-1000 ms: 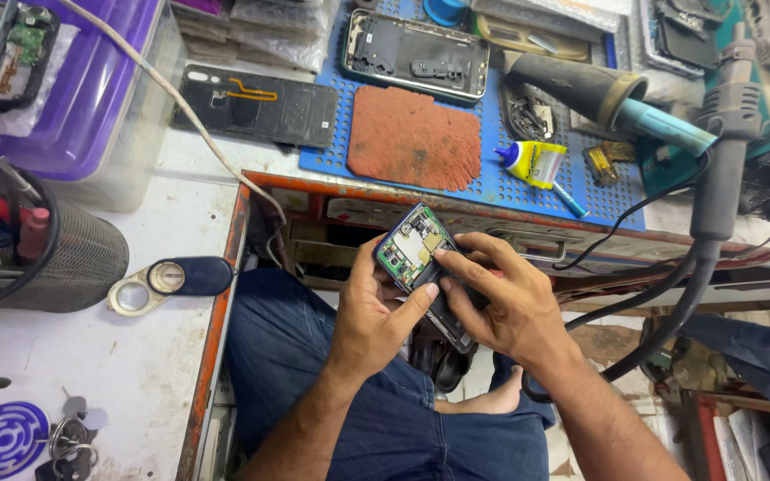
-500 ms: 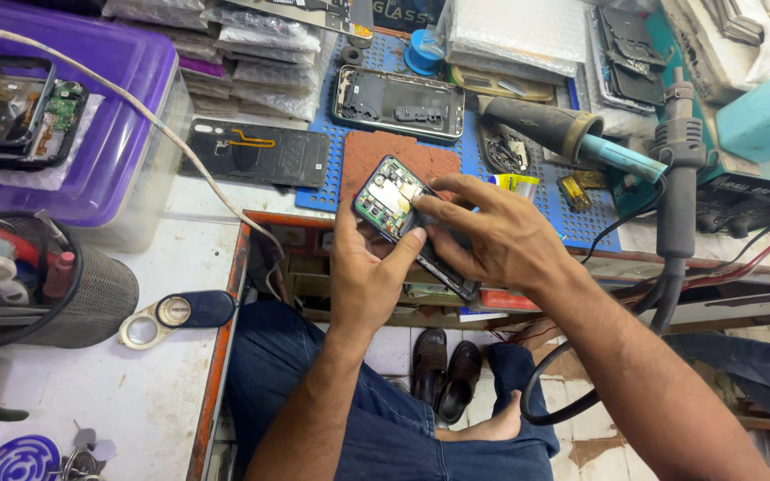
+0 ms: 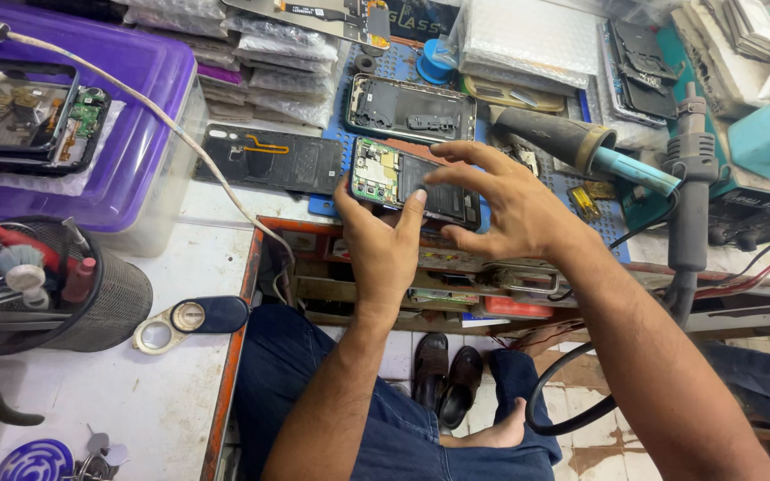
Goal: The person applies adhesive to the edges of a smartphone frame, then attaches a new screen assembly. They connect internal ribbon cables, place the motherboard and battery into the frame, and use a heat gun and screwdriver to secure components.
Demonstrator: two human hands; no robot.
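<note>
The white table (image 3: 162, 267) is seen spreading along the left side and far edge, with an orange-edged drawer opening below its rim. A purple lidded box (image 3: 135, 107) is set at its far left, and an opened phone (image 3: 24, 120) is laid on the lid. A blue mat (image 3: 581, 191) is spread on the far part of the table, crowded with parts. A black hot-air tool (image 3: 692, 187) is stood upright at the right, its thick cable hanging to the floor. A black mesh cup (image 3: 91, 294) of brushes and tools is placed at the left front. A soldering handle (image 3: 572, 142) with a teal grip is laid on the mat, just right of the hands. A black phone back (image 3: 269, 160) with a yellow ribbon lies left of the mat, and an empty phone frame (image 3: 412, 107) lies on the mat behind the hands. A small magnifier (image 3: 193, 316) rests on the table near the cup.

The open phone (image 3: 412, 183) is held in the air just above the near edge of the mat, its green circuit board facing up. It is gripped from below and the left by the left hand (image 3: 385, 245), whose fingers are curled closed around its near edge. The right hand (image 3: 510, 205) is arched over its right end, fingers spread half open, with the tips touching the phone's edges.
</note>
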